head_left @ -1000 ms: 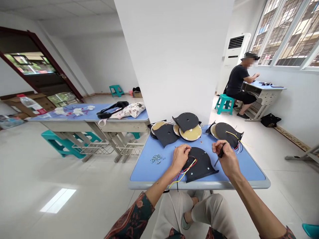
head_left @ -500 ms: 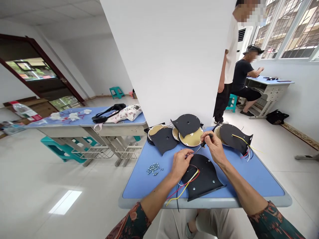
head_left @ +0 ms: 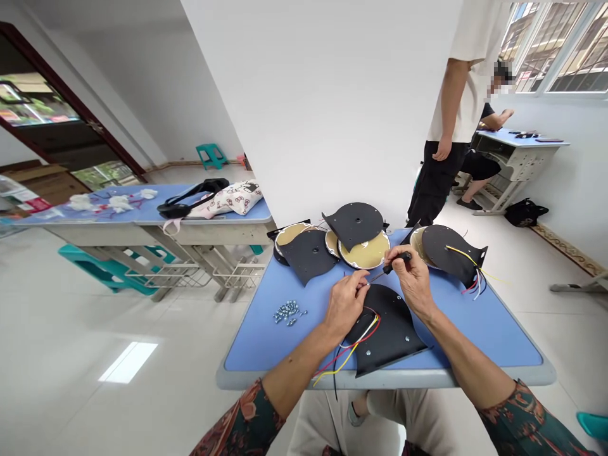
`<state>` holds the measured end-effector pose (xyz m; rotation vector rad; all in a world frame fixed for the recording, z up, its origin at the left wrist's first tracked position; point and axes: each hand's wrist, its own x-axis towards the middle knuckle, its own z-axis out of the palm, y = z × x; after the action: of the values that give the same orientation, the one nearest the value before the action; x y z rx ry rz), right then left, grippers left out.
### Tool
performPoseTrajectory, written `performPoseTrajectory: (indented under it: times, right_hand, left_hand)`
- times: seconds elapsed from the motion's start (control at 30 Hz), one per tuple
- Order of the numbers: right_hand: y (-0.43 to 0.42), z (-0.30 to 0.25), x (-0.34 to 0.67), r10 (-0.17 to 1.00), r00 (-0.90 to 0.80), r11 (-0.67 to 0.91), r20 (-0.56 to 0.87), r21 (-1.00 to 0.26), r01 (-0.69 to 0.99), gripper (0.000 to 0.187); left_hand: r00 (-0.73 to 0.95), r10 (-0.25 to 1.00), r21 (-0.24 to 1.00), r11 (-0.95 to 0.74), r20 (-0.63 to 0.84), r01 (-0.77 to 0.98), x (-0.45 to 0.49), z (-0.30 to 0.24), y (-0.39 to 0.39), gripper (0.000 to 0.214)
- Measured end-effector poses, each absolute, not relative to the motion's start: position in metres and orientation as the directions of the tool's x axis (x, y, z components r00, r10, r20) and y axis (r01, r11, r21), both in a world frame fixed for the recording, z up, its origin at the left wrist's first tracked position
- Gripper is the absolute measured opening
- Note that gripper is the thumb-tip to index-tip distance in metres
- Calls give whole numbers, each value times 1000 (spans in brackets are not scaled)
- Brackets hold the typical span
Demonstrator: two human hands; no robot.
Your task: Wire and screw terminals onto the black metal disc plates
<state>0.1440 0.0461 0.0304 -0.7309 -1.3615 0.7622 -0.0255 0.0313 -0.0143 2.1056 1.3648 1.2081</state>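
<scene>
My right hand point(head_left: 414, 278) is closed around the black handle of a screwdriver point(head_left: 389, 266), whose shaft points left and down. At its tip, my left hand point(head_left: 346, 296) pinches a small shiny screw point(head_left: 368, 285), mostly covered by the fingers. Just below both hands lies a black curved plate point(head_left: 387, 335) with several screws set in its face. Red, white, yellow and black wires point(head_left: 354, 348) come out of it and trail over the table's front edge. To the left of my left hand is a pile of loose screws point(head_left: 287, 311).
Several black plates with gold discs stand at the back of the blue table point(head_left: 256, 335), including a stacked one point(head_left: 356, 225) and a wired one point(head_left: 451, 253) at right. A white pillar point(head_left: 332, 114) rises behind. A person point(head_left: 456, 107) stands beyond; another sits at a far desk.
The view has tilted down and shifted slightly. The standing person has moved nearer. Both my hands keep their grips, with the screwdriver tip still at my left fingertips.
</scene>
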Motion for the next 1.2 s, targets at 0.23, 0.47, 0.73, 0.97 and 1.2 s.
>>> performPoseTrajectory:
  times: [0.23,0.47,0.73,0.97,1.2]
  right_hand:
    - [46,30,143,839,13,543,543,-837,-74,35]
    - [44,33,141,826,-56,558,560,-828,-57,39]
    - [51,40,134,824,-159,556,543,-829,49,36]
    - [62,44,125,848,-210,526,486,-819,231,25]
    - [65,37,128,876,-170,480,451,-847,231,31]
  left_hand:
    - [180,864,658,-479,470,581,-26,-12,30,30]
    - [183,844,624,-502,504,599,-26,-15,31,33]
    - [177,828,587,-512,533,627,-32,-10,35,19]
    - [173,850,609,-485,498,627,-36,-11,39,23]
    - [222,845,569,-500,487,653,-34,-14,39,19]
